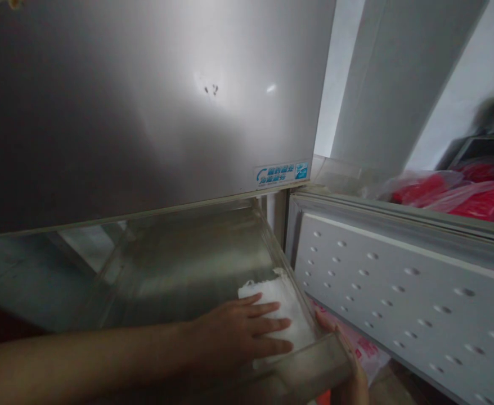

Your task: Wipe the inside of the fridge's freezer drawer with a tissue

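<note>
My left hand (247, 332) reaches in from the left over a pulled-out, see-through freezer drawer (327, 360). Its fingers are spread flat on a white paper towel (287, 298), which lies against the inside of the drawer near the front right corner. My right hand (352, 360) is wrapped round the outside of that same corner, thumb by the side rim and fingers partly hidden behind the drawer front. No food shows inside the drawer; its near left part is dark and covered by my left forearm.
Above the drawer is the closed grey upper door (158, 112) of the fridge. The lower door (399, 292) stands swung out to the right, close beside my right hand. Red plastic bags (462, 194) lie beyond it, and a pink-printed bag (367, 349) is below.
</note>
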Motion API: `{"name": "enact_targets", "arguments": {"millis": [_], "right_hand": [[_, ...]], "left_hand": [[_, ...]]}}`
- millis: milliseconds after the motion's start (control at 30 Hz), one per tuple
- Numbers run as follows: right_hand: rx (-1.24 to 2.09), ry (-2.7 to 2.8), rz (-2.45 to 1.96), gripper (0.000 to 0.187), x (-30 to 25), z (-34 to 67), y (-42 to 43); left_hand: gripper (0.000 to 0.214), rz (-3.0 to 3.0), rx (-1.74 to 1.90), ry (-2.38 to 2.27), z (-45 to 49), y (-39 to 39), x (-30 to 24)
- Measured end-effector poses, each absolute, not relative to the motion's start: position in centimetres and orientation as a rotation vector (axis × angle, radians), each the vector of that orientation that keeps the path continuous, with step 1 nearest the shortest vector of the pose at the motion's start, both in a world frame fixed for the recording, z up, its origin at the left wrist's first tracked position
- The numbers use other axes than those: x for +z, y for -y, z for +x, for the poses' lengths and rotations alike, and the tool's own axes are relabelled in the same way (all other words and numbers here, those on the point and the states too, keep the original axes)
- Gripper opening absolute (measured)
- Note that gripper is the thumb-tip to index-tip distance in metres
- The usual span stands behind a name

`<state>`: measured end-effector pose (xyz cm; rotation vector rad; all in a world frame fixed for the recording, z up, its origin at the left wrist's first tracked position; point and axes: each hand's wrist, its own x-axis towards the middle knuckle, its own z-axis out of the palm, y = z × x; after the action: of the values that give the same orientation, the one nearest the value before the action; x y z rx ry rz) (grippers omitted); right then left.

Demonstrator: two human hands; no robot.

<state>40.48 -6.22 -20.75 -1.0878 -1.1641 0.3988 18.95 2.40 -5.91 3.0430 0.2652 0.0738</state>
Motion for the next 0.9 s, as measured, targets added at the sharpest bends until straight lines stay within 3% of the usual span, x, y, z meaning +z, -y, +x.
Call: {"name": "enact_targets", "arguments": {"millis": [133, 267, 667, 900], "right_hand": [[0.428, 1.147, -1.151, 0.061, -21.2, 41.2, 5.6], [0.433, 1.144, -1.142, 0.072, -21.0, 40.9, 5.9], [0.385, 1.203, -1.167, 0.077, -21.0, 40.6, 4.9], [0.306, 1.215, -1.145, 0.078, -20.7, 40.6, 4.8]], "left_hand": [[0.037, 3.116, 0.084, -0.152, 19.3, -2.6, -5.8], [0.036, 3.15, 0.029, -0.126, 19.3, -4.4, -4.6], [0.054, 2.934, 0.246, -0.9, 16.6, -19.0, -3.1], [0.066, 2.916, 0.205, -1.026, 17.4, -20.8, -2.4]]}}
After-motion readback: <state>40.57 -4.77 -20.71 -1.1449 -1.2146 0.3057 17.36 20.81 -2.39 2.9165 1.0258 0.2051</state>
